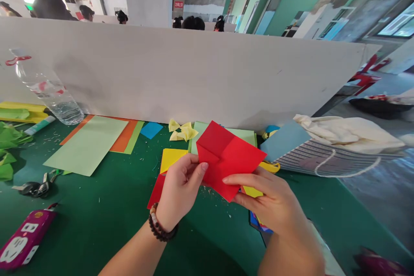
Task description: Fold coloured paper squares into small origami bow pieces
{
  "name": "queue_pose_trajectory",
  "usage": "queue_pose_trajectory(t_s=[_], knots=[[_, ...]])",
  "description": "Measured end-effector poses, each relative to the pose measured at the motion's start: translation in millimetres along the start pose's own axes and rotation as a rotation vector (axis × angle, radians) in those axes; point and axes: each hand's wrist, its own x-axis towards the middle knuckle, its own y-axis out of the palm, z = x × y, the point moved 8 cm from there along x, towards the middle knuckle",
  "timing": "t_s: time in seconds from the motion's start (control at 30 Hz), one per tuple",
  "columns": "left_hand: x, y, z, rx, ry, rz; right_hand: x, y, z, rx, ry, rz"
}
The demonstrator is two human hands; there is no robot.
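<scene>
Both my hands hold a folded red paper (226, 155) just above the green table (106, 215). My left hand (179, 189), with a dark bead bracelet at the wrist, pinches its left edge between thumb and fingers. My right hand (271, 202) grips the lower right edge, forefinger laid along the front. The red paper has corners folded toward its middle. Under it lie a yellow square (173, 158), another red sheet (157, 192) and a pale green sheet (249, 136).
A white partition (194, 73) runs across the back of the table. A plastic water bottle (48, 90) stands far left. Light green and orange sheets (87, 144), a blue square (151, 130), yellow folded pieces (183, 131), a striped bag (323, 157), a pink power strip (22, 239) and clips (35, 187) lie around.
</scene>
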Motion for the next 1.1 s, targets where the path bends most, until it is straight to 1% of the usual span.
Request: queue_pose_trajectory(t_s=[0.07,0.13,0.3,0.4,0.47,0.6,0.77,0.9,1.1], knots=[[-0.9,2.3,-0.7,-0.002,0.0,0.011,1.5,0.4,-0.9,0.046,0.028,-0.009],[-2.2,5.9,-0.9,-0.027,-0.007,0.026,3.3,0.1,-2.3,0.091,0.092,-0.054],[-4.1,8.7,-3.2,-0.073,0.029,0.012,1.2,5.1,-11.1,0.307,0.375,-0.238],[-4.2,6.7,-5.6,-0.008,0.07,0.005,-2.0,14.1,-17.0,0.425,0.499,-0.276],[-3.9,6.8,-5.3,0.028,0.07,0.02,-2.6,18.0,-19.2,0.47,0.527,-0.277],[-3.1,9.6,-3.3,0.025,0.046,0.051,-4.0,16.1,-22.0,0.492,0.548,-0.329],[-3.3,12.1,-1.8,0.027,0.016,0.06,-4.7,16.2,-22.2,0.48,0.569,-0.321],[-4.0,12.2,-2.1,0.014,0.01,0.059,-5.9,16.1,-22.1,0.468,0.587,-0.353],[-4.4,15.5,0.0,-0.004,-0.004,0.098,-6.2,13.5,-20.2,0.409,0.617,-0.371]])
